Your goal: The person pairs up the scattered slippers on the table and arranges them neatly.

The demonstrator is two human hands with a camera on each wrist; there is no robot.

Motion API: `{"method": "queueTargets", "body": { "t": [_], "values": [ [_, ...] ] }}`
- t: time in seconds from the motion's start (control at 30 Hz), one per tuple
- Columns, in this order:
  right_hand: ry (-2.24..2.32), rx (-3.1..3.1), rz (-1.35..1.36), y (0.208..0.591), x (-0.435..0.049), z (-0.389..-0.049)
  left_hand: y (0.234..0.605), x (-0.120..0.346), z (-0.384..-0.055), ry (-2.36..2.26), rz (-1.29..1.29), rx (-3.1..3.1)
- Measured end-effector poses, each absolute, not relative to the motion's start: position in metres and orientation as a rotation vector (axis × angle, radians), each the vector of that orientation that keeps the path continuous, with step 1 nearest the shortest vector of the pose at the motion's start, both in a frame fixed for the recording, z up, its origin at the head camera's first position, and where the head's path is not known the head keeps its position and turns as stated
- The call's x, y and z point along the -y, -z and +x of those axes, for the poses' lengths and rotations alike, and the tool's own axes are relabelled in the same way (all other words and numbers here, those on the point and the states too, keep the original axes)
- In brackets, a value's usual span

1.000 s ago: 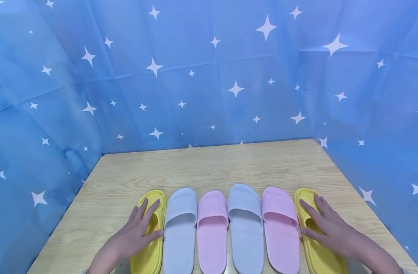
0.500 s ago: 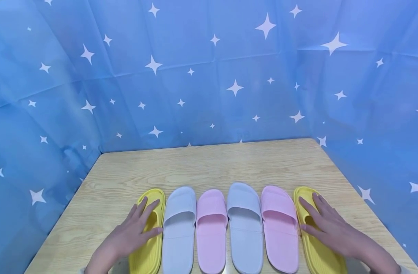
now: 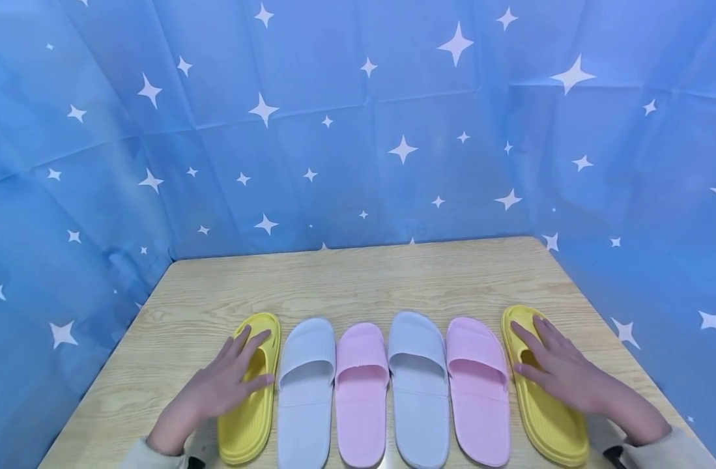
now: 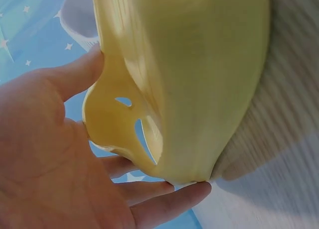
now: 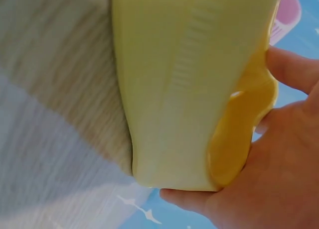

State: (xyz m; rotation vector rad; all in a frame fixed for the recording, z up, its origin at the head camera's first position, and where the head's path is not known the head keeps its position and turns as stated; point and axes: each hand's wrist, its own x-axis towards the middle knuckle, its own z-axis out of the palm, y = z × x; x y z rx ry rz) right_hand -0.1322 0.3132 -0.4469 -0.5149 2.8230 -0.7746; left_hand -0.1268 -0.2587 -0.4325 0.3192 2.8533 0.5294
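Six slippers stand in a row, toes pointing away from me. At the left end my left hand (image 3: 219, 387) grips the yellow slipper (image 3: 246, 426) over its upper, thumb on the inner side and fingers across the toe. My right hand (image 3: 571, 374) holds the other yellow slipper (image 3: 551, 423) likewise at the right end. Between them, left to right, lie a grey slipper (image 3: 305, 420), a pink slipper (image 3: 361, 423), a second grey slipper (image 3: 420, 413) and a second pink slipper (image 3: 481, 417). Close up in the left wrist view, the yellow side wall (image 4: 204, 89) hides part of the fingers.
The slippers lie on the near part of a wooden table (image 3: 358, 280). Blue curtains (image 3: 334, 150) with white stars hang behind the table and along both sides.
Both yellow slippers have slid forward with my hands over the last half second, and the left one has shifted slightly outward. The grey and pink slippers stay put.
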Motion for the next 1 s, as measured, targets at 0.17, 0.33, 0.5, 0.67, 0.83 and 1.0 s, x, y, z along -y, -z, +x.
{"method": "queueTargets", "body": {
  "t": [0.17,0.33,0.5,0.67,0.83,1.0],
  "values": [
    [0.764,-2.810,-0.487,0.445,-0.315,-0.142,0.432,0.260,-0.134,-0.548,0.329,-2.852],
    [0.760,-2.805,-0.467,0.444,-0.317,-0.151,0.430,0.261,-0.141,-0.592,0.348,-2.843],
    [0.738,-2.822,-0.479,0.443,-0.318,-0.159,0.433,0.263,-0.152,-0.540,0.321,-2.860],
    [0.726,-2.819,-0.473,0.442,-0.318,-0.167,0.439,0.266,-0.163,-0.589,0.316,-2.854],
    [0.715,-2.820,-0.467,0.443,-0.319,-0.175,0.442,0.269,-0.172,-0.682,0.357,-2.832],
    [0.690,-2.840,-0.466,0.443,-0.319,-0.183,0.444,0.270,-0.180,-0.720,0.377,-2.830]
  ]
}}
